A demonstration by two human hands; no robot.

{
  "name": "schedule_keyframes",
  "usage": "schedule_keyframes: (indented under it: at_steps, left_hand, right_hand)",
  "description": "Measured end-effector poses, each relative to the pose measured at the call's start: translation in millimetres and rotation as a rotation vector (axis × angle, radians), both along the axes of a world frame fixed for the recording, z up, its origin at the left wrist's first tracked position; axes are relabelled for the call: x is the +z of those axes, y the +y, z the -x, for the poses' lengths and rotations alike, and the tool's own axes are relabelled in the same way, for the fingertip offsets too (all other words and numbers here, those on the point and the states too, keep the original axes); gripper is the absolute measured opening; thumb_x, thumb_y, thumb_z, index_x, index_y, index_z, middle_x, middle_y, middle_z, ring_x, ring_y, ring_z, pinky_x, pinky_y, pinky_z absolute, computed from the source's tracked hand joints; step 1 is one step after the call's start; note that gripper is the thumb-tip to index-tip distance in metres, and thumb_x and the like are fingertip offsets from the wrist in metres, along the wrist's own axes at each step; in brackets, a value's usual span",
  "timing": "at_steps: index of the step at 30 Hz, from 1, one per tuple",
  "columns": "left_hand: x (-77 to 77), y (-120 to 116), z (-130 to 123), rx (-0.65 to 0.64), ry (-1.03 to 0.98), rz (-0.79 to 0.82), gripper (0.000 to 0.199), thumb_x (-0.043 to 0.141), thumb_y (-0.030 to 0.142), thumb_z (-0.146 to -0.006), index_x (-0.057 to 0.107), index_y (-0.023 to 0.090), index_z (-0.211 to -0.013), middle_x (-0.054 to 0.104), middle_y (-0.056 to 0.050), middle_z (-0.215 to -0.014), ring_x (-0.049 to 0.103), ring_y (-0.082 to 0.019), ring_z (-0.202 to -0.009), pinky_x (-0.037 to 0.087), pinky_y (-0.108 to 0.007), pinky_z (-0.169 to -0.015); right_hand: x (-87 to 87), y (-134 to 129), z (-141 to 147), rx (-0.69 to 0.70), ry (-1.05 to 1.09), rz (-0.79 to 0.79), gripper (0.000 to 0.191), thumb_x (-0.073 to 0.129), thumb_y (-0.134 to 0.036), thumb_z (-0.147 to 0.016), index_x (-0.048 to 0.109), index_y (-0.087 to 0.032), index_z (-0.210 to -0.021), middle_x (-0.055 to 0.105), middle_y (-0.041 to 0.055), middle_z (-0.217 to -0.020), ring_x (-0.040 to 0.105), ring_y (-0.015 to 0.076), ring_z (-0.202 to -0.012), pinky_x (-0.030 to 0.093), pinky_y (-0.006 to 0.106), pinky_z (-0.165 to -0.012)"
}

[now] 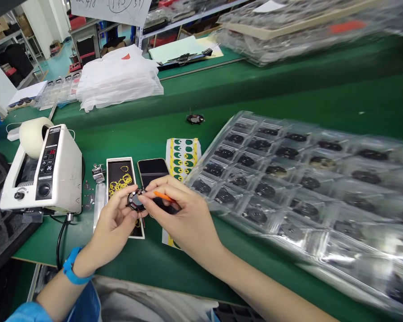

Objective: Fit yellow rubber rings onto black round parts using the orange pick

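Note:
Between the fingers of my left hand (116,221) is a small round black part (135,201) with a grey centre. My right hand (179,212) meets it from the right, thumb and index finger pinched at its edge. An orange stick-like tool (164,196) lies across the fingers of that same hand; its tip is hidden. Beneath my hands stands a white-rimmed box (133,163) holding yellow rings (121,182). Partly covered by my right hand is a dark phone (152,169), and behind it a sheet of yellow and green stickers (183,152).
A white tape dispenser (50,174) stands at the left, near a small metal counter (97,172). A clear compartment tray (309,188) of black parts fills the right side. Another round part (195,119) lies farther back. White sheets (119,78) are stacked behind.

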State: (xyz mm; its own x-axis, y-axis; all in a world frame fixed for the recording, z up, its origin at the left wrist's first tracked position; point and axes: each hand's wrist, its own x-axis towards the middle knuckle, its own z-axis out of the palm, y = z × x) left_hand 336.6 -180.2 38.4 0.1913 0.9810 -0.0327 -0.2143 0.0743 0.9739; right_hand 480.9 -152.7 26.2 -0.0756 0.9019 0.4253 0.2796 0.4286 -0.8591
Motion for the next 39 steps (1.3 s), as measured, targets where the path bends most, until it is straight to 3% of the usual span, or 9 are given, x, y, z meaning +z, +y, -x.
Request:
schedule_keyframes:
  at_steps: [8,11,14,19,24,28,31,35,39]
  left_hand:
    - [-4.2,1.5,-7.0,0.261,0.128,-0.007,0.028,0.073,0.039,-0.08,0.065,0.019,-0.098,0.068,0.002,-0.063,0.065,-0.013,-0.06,0.055,-0.023,-0.06]
    - [-3.6,1.7,-7.8,0.274,0.125,-0.006,0.03,0.074,0.042,-0.079,0.064,0.019,-0.096,0.069,0.001,-0.064,0.067,-0.014,-0.062,0.056,-0.024,-0.06]
    - [-2.0,1.9,-7.7,0.265,0.102,0.011,0.034,0.073,0.046,-0.078,0.062,0.019,-0.096,0.073,-0.001,-0.069,0.07,-0.016,-0.064,0.059,-0.026,-0.061]
    - [-0.1,1.6,-7.4,0.258,0.071,0.024,0.038,0.075,0.049,-0.076,0.061,0.019,-0.095,0.074,-0.001,-0.072,0.072,-0.016,-0.064,0.062,-0.027,-0.061]
    - [-1.5,0.6,-7.9,0.24,0.08,0.056,0.041,0.075,0.051,-0.075,0.062,0.018,-0.096,0.072,0.0,-0.07,0.07,-0.016,-0.065,0.063,-0.029,-0.063]
    - [-5.3,1.5,-6.0,0.222,0.13,0.044,0.034,0.072,0.045,-0.079,0.063,0.019,-0.099,0.07,-0.001,-0.073,0.069,-0.017,-0.068,0.061,-0.03,-0.066]
    - [-6.5,3.8,-1.5,0.206,0.293,-0.077,0.015,0.067,0.031,-0.084,0.067,0.019,-0.094,0.07,-0.003,-0.079,0.067,-0.017,-0.072,0.056,-0.028,-0.068]
    - [-2.2,7.3,4.7,0.265,0.487,-0.297,0.004,0.066,0.017,-0.077,0.069,0.019,-0.075,0.065,-0.003,-0.078,0.06,-0.017,-0.074,0.048,-0.027,-0.067]
    - [3.3,9.1,6.2,0.275,0.346,-0.068,0.015,0.071,0.021,-0.072,0.058,0.018,-0.067,0.058,0.003,-0.062,0.053,-0.012,-0.06,0.042,-0.022,-0.058]
  right_hand:
    - [-5.7,-7.8,5.5,-0.076,-0.146,-0.242,0.012,0.057,-0.016,-0.09,0.061,-0.022,-0.079,0.066,0.0052,-0.086,0.065,0.0188,-0.076,0.05,0.029,-0.061]
    - [-7.5,-8.3,6.3,-0.085,-0.146,-0.257,0.01,0.057,-0.017,-0.09,0.057,-0.023,-0.081,0.066,0.0049,-0.085,0.065,0.0188,-0.076,0.05,0.029,-0.061]
    - [-7.1,-6.1,6.4,-0.096,-0.083,-0.151,0.008,0.061,-0.022,-0.089,0.053,-0.023,-0.086,0.063,0.0032,-0.085,0.062,0.0167,-0.071,0.047,0.026,-0.055]
    - [-3.8,-0.2,4.0,0.077,-0.033,-0.012,0.008,0.059,-0.024,-0.091,0.06,-0.021,-0.084,0.057,0.0021,-0.081,0.054,0.0143,-0.067,0.039,0.023,-0.05]
    - [-0.7,4.5,0.7,0.197,0.017,0.061,0.019,0.054,-0.019,-0.09,0.048,-0.02,-0.072,0.048,-0.0004,-0.074,0.043,0.0119,-0.059,0.036,0.023,-0.05]
    - [-0.5,7.5,-1.2,0.208,-0.001,0.046,0.023,0.051,-0.018,-0.09,0.043,-0.021,-0.07,0.046,-0.0006,-0.073,0.042,0.0119,-0.058,0.036,0.023,-0.049]
    - [-0.9,8.3,-2.7,0.191,-0.068,-0.106,0.018,0.052,-0.014,-0.091,0.049,-0.021,-0.075,0.052,0.0007,-0.076,0.05,0.0129,-0.064,0.041,0.024,-0.055]
    - [-0.1,0.9,-2.7,0.08,-0.172,-0.418,0.012,0.057,-0.012,-0.09,0.055,-0.021,-0.098,0.06,0.0049,-0.086,0.06,0.0172,-0.077,0.048,0.027,-0.061]
    - [-1.6,-11.5,-2.5,-0.066,-0.319,-0.807,0.011,0.054,-0.009,-0.091,0.059,-0.017,-0.097,0.064,0.0048,-0.079,0.052,0.0138,-0.059,0.041,0.026,-0.05]
